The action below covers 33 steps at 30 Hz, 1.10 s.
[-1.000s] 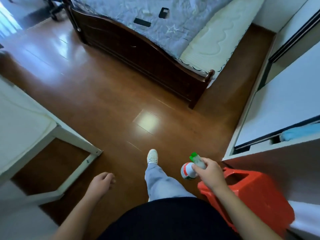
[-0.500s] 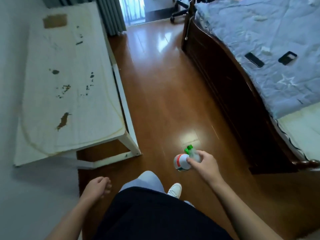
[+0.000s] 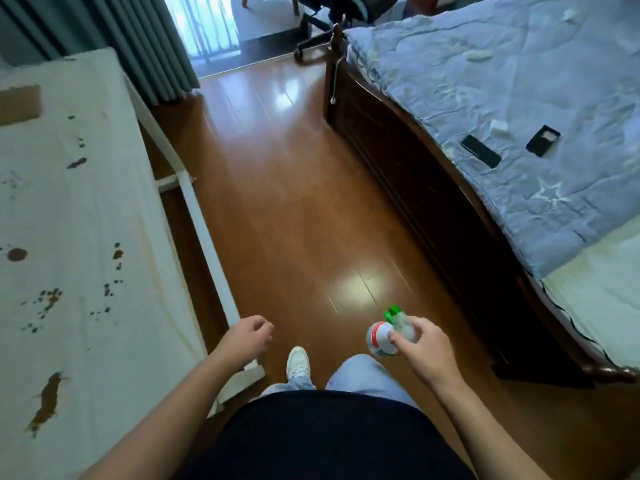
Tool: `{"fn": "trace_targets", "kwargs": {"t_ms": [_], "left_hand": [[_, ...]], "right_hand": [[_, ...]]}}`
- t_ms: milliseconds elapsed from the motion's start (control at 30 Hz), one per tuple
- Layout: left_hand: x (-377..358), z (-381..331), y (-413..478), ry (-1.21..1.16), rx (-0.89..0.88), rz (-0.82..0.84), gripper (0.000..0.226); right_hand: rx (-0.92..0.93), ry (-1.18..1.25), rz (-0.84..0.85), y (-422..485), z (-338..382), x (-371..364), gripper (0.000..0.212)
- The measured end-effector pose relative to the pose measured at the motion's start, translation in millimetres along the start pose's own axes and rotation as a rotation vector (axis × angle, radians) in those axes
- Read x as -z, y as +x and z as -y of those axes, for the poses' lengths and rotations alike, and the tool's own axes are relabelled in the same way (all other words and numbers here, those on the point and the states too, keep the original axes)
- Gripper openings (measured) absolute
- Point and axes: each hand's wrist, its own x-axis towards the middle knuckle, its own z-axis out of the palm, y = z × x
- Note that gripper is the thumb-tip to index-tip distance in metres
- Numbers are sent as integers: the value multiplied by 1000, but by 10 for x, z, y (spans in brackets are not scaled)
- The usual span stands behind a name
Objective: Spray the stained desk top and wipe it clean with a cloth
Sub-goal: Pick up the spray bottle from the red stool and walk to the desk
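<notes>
**Head view, looking down.** A person stands at the near right corner of the white surface (image 3: 86, 237), a long desk top. Brown stains (image 3: 46, 403) mark the surface: one long smear near its near end, clusters of small specks (image 3: 52, 299) toward its middle, a round spot (image 3: 16, 254) beside its left edge, and dark flecks farther along. A brown rectangular patch (image 3: 19, 105) lies near the surface's far end.

The left hand (image 3: 247, 337) hangs just beside the surface's near right edge, with its fingers (image 3: 263, 329) loosely curled and holding nothing. The right hand (image 3: 426, 351) is well to the right of the surface, over the wooden floor (image 3: 294, 202). Its fingers grip the top of the spray bottle (image 3: 381, 337), which has a white body, a red band and a green nozzle. The bottle is well apart from the surface. A white shoe (image 3: 298, 362) rests on the floor between the two hands.

Across the floor from the surface stands a dark wooden bed (image 3: 415, 202) with a blue-grey quilt (image 3: 485, 81). On the quilt lie a black phone (image 3: 481, 151) and a small black case (image 3: 542, 140), near each other but apart. Grey curtains (image 3: 138, 39) hang beyond the surface's far end, and a wheeled chair (image 3: 332, 15) stands farther to their right
</notes>
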Motion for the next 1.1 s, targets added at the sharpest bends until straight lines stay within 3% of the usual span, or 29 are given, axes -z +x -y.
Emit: {"fn": "trace_targets", "kwargs": {"t_ms": [267, 500, 700, 867, 967, 1100], "left_hand": [[440, -658, 877, 173, 25, 80, 23], [664, -687, 1372, -82, 323, -74, 26], [830, -836, 1533, -217, 442, -209, 29], [904, -880, 1802, -263, 555, -184, 32], [1105, -1007, 2163, -264, 554, -149, 33], [1603, -1329, 2794, -298, 531, -124, 31]], "right_hand": [[-112, -42, -70, 1028, 34, 411, 19], [38, -121, 118, 2523, 792, 587, 16], [295, -149, 292, 3664, 1721, 571, 20], [381, -127, 324, 4388, 2319, 482, 22], [378, -129, 331, 4784, 2520, 412, 15], [360, -160, 301, 5278, 2806, 428, 22]]}}
